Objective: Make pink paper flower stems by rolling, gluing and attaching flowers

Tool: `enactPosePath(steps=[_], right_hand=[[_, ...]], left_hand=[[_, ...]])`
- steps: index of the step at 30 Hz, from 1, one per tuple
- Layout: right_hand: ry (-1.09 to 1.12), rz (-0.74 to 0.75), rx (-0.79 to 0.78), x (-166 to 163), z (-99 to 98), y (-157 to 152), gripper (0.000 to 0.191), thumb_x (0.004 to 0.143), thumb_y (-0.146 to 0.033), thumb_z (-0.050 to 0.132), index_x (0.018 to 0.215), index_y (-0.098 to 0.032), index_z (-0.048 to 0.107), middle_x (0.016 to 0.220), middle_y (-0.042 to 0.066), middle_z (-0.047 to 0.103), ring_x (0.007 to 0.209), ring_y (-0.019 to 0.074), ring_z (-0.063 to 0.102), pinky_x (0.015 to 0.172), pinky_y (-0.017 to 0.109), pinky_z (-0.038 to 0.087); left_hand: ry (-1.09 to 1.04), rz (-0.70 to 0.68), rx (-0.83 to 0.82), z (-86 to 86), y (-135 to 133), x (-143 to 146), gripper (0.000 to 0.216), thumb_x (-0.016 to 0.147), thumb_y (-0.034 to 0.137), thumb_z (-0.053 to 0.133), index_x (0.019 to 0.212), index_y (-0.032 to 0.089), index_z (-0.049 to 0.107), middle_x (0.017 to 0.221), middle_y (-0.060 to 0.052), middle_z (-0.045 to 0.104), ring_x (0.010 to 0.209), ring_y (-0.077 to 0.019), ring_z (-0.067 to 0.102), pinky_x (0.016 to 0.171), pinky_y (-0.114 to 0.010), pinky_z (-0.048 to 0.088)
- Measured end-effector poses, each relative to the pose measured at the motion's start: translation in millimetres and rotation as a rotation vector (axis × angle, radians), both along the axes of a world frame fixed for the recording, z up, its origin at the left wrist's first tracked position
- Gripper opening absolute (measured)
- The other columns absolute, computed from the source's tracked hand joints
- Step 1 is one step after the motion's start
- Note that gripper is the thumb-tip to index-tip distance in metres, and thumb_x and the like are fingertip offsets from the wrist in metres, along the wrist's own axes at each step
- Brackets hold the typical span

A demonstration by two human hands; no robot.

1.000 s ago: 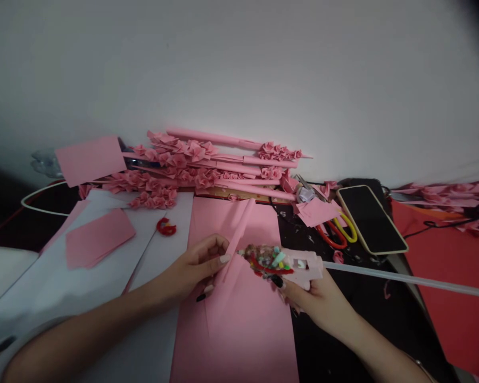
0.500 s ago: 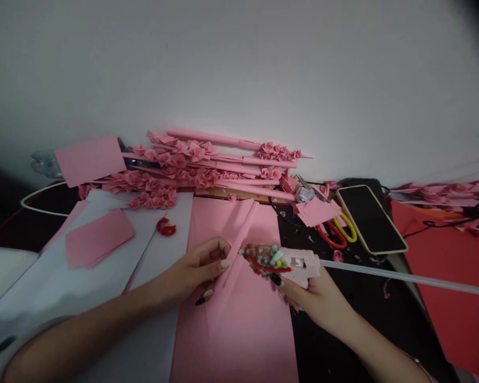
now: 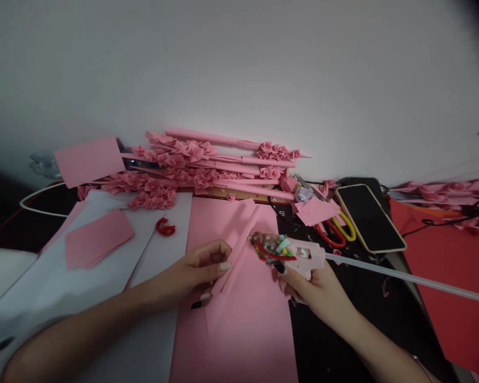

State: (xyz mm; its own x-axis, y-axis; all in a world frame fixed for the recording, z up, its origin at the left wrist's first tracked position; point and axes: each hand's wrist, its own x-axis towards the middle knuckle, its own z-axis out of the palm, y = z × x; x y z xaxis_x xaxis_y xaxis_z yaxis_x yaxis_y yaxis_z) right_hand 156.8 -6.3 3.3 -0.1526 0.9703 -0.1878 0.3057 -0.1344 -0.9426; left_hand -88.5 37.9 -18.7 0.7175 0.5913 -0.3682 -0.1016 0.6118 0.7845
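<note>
Holding a slim rolled pink paper tube [image 3: 240,242] that slants away beyond its fingertips, the left hand [image 3: 205,268] has fingers curled nearly closed, thumb on top. The right hand [image 3: 321,290] wraps firmly round a pale pink plastic glue gun [image 3: 312,257], its multicoloured crusted nozzle [image 3: 268,248] near the tube. Flat pink paper sheets [image 3: 251,335] lie below the fingers.

Smooth, matt paper roll [image 3: 240,242]

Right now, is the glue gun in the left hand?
No, the right hand grips the glue gun; the left hand touches rolled pink paper.
</note>
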Motion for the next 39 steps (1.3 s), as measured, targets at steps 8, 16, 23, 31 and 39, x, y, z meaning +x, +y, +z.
enactPosePath(steps=[8, 16, 23, 31, 39], right_hand=[[-0.054, -0.065, 0.044, 2.1, -0.4, 1.0, 0.030, 0.086, -0.040, 0.053, 0.066, -0.018, 0.053, 0.051, -0.001, 0.052, 0.040, 0.0088, 0.041, 0.035, 0.021, 0.029], [-0.072, -0.159, 0.062, 9.0, -11.7, 2.9, 0.036, 0.087, -0.046, 0.053, 0.066, -0.017, 0.055, 0.048, -0.001, 0.050, 0.041, 0.0090, 0.043, 0.037, 0.020, 0.031], [-0.076, -0.249, -0.007, 12.8, -12.9, 4.7, 0.043, 0.083, -0.052, 0.054, 0.062, -0.015, 0.056, 0.043, -0.001, 0.048, 0.037, 0.0091, 0.042, 0.036, 0.021, 0.029], [-0.068, -0.280, -0.040, 10.8, -5.8, 6.6, 0.045, 0.081, -0.053, 0.055, 0.058, -0.015, 0.057, 0.040, -0.001, 0.047, 0.036, 0.0091, 0.042, 0.036, 0.021, 0.030], [-0.012, -0.189, -0.042, 11.9, -4.2, 6.2, 0.041, 0.082, -0.052, 0.055, 0.062, -0.015, 0.056, 0.046, -0.001, 0.050, 0.036, 0.0081, 0.042, 0.036, 0.021, 0.031]], left_hand=[[-0.039, -0.028, -0.104, 4.3, -1.2, -2.2, 0.026, 0.083, 0.035, 0.066, 0.084, 0.022, 0.043, 0.054, 0.012, 0.037, 0.034, -0.0009, 0.027, 0.033, -0.011, 0.024], [-0.037, -0.056, -0.139, 0.5, -0.6, -5.5, 0.026, 0.083, 0.034, 0.066, 0.086, 0.021, 0.044, 0.054, 0.010, 0.042, 0.034, -0.0019, 0.028, 0.032, -0.012, 0.020], [-0.039, -0.078, -0.147, -2.5, 1.6, -11.6, 0.021, 0.085, 0.033, 0.064, 0.091, 0.021, 0.048, 0.061, 0.007, 0.048, 0.035, -0.0012, 0.026, 0.032, -0.014, 0.016], [-0.052, -0.081, -0.164, 1.7, 4.1, -13.7, 0.021, 0.083, 0.033, 0.065, 0.090, 0.020, 0.051, 0.065, 0.005, 0.048, 0.037, -0.0017, 0.029, 0.032, -0.014, 0.017], [-0.088, -0.088, -0.175, 6.8, 5.8, -14.8, 0.018, 0.084, 0.032, 0.063, 0.088, 0.019, 0.051, 0.066, 0.006, 0.045, 0.036, -0.0002, 0.024, 0.032, -0.015, 0.015]])
